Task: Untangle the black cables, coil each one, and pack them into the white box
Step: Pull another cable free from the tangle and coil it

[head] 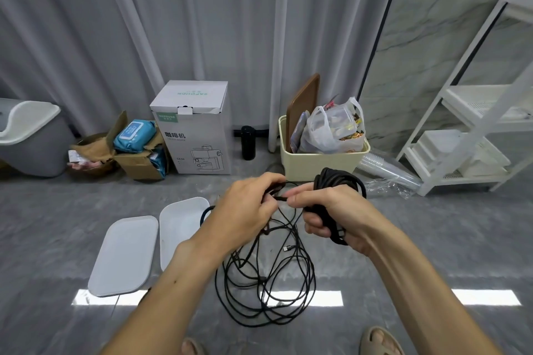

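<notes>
Both hands (288, 210) hold cable (281, 198), seemingly level, left-right.

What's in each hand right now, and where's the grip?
Right hand grips a coiled cable bundle round its middle. Left hand pinches a loose cable strand between the hands.

The grey floor (403, 253) carries the white box (178, 228), its lid (124, 256) and tangled black cables (265, 282).

lid (122, 256) left of box (178, 228), loose cables (265, 282) right of box, carton (196, 127) behind
</notes>
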`<action>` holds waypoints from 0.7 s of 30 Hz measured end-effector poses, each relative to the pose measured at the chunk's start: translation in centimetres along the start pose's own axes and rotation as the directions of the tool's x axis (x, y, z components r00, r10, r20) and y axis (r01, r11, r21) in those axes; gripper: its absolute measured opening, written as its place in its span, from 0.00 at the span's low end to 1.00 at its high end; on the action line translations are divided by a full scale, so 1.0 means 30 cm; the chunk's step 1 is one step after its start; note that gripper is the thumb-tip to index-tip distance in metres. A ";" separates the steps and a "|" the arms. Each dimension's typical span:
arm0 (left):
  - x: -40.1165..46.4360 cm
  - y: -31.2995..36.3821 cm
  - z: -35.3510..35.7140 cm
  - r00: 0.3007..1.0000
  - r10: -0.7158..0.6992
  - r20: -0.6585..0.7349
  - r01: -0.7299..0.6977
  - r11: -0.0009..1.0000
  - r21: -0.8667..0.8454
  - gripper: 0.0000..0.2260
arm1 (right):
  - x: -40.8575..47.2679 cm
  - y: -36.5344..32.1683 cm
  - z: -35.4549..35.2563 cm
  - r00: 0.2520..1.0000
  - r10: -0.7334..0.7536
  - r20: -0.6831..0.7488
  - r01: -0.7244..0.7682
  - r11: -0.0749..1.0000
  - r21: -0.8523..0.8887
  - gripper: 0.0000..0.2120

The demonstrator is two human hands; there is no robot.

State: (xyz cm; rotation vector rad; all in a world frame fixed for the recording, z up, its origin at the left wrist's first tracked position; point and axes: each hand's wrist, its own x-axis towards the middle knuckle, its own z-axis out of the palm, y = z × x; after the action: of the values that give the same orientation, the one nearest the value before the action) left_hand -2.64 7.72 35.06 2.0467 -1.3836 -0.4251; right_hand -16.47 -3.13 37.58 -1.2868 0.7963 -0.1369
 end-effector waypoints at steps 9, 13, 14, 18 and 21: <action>0.012 0.058 -0.011 0.976 -0.153 -0.154 0.066 0.884 -0.464 0.19 | 0.015 0.031 0.024 0.986 -0.029 -0.164 -0.018 0.960 -0.281 0.04; 0.023 0.032 -0.021 0.954 -0.201 -0.222 0.091 0.901 -0.424 0.15 | 0.020 0.040 0.020 0.972 -0.043 -0.229 -0.039 0.940 -0.338 0.03; 0.025 0.021 -0.026 0.949 -0.196 -0.247 0.094 0.923 -0.372 0.14 | 0.016 0.038 0.021 0.974 -0.034 -0.222 -0.041 0.944 -0.327 0.02; 0.027 -0.043 -0.041 0.945 -0.130 -0.299 0.118 0.991 -0.058 0.10 | -0.019 0.002 0.019 0.993 -0.022 -0.118 -0.008 0.968 -0.250 0.01; 0.022 -0.071 -0.052 0.961 -0.059 -0.269 0.106 0.980 0.166 0.12 | -0.050 -0.040 0.014 0.999 -0.041 -0.023 0.037 0.985 -0.168 0.02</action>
State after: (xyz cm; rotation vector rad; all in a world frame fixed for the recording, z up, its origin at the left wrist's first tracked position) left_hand 0.05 8.15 34.91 2.2189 -1.2144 -0.0587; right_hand -16.94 -2.40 39.35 -1.4628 0.8192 -0.1206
